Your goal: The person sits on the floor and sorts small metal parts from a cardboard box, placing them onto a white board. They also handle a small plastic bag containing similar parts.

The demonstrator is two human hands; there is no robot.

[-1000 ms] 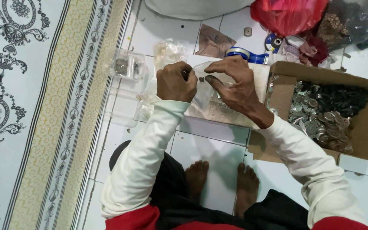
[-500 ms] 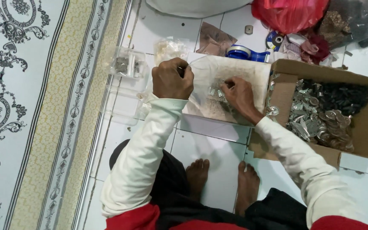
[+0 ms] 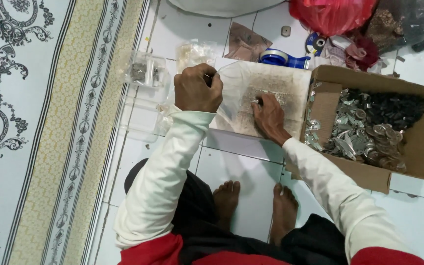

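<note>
My left hand (image 3: pixel 197 89) is closed in a fist, pinching the edge of a clear plastic bag (image 3: pixel 231 91) and holding it up over a flat, stained board (image 3: pixel 290 81) on the tiled floor. My right hand (image 3: pixel 269 117) rests lower on the board, fingertips pressed among small silvery pieces (image 3: pixel 258 102) scattered there. Whether its fingers grip one of them is hidden. Both arms wear long white sleeves.
A cardboard box (image 3: pixel 420 142) of small metal parts stands right of the board. Clear plastic containers (image 3: pixel 143 73) lie to the left beside a patterned rug (image 3: pixel 35 127). A blue tape dispenser (image 3: pixel 280 59) and a red plastic bag (image 3: pixel 332 14) sit behind. My bare feet (image 3: pixel 226 196) are below.
My right hand has dropped from beside the left hand down onto the board and its small pieces. My left hand lifted slightly, still holding the clear bag.
</note>
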